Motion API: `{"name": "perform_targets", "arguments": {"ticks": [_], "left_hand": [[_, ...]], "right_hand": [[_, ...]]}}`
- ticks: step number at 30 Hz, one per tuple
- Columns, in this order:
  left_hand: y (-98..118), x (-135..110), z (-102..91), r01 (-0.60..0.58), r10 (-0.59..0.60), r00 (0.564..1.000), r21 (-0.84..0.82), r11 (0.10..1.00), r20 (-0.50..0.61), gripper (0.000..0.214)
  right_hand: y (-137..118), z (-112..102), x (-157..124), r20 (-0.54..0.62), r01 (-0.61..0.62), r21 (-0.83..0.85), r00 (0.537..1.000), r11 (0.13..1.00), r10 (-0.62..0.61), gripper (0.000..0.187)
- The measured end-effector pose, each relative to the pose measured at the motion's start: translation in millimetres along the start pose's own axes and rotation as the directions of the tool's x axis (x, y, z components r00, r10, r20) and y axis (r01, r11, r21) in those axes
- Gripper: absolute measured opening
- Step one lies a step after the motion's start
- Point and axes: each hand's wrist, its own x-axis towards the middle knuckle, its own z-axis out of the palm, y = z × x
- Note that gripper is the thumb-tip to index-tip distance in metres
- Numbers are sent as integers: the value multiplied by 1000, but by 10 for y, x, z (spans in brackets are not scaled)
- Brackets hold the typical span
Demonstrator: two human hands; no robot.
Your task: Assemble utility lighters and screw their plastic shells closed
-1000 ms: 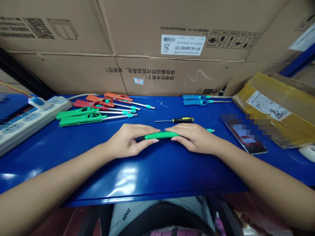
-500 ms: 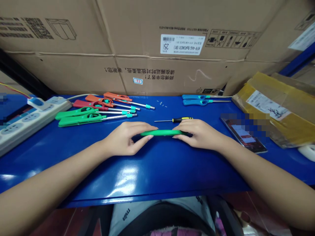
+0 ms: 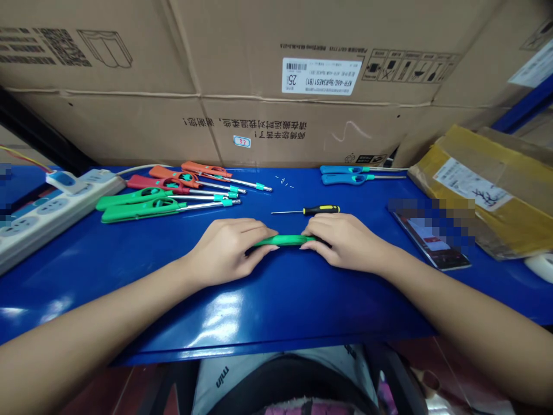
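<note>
A slim green lighter [image 3: 288, 240] is held level over the blue table, seen edge-on, with its ends hidden by my fingers. My left hand [image 3: 235, 248] pinches its left end between thumb and fingers. Its right end is gripped the same way by my right hand [image 3: 339, 239]. Just beyond the hands lies a yellow-and-black screwdriver [image 3: 322, 210], its thin shaft pointing left. Back left, two green lighters [image 3: 142, 208] lie beside a red lighter [image 3: 158, 184] and orange lighters [image 3: 207, 169], all with metal tubes pointing right.
Two blue lighters [image 3: 343, 178] lie at the back, near small white bits [image 3: 284, 181]. A white power strip [image 3: 56, 210] runs along the left. On the right are a phone [image 3: 432, 236] and a yellow-taped carton [image 3: 488, 190]. A large cardboard box [image 3: 250, 69] walls off the back.
Both hands have come slightly nearer to me with the green lighter. My left hand has slid right along it, so less of the green shows between my fingers.
</note>
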Motion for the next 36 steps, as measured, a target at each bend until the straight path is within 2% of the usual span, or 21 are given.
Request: {"name": "perform_targets", "arguments": {"ticks": [4,10,14,18,24,28,31,36], "left_hand": [[21,0,-13,6,-6,1000,15,1000,0,20],[54,17,0,8,-19,994,103,995,104,25],[61,23,57,-62,54,997,163,985,53,29],[75,19,94,-100,97,995,153,983,24,25],[122,9,112,-132,132,991,188,973,9,24],[107,7,113,-102,102,995,173,980,11,25],[83,13,109,-67,59,997,162,985,55,27],[52,30,109,-32,17,995,147,989,99,28]], "right_hand": [[-52,5,13,-7,26,-135,1000,990,-28,23],[-89,22,27,-21,33,-164,999,986,-37,22],[-123,46,45,-72,71,-147,994,987,-82,26],[-172,69,55,-68,109,-116,991,987,-118,23],[-259,62,42,-49,42,-106,998,993,-47,21],[-215,41,45,-42,70,-49,996,996,-72,21],[-183,39,55,-33,88,-16,996,996,-89,24],[-209,34,60,-8,8,14,1000,1000,-8,23]]}}
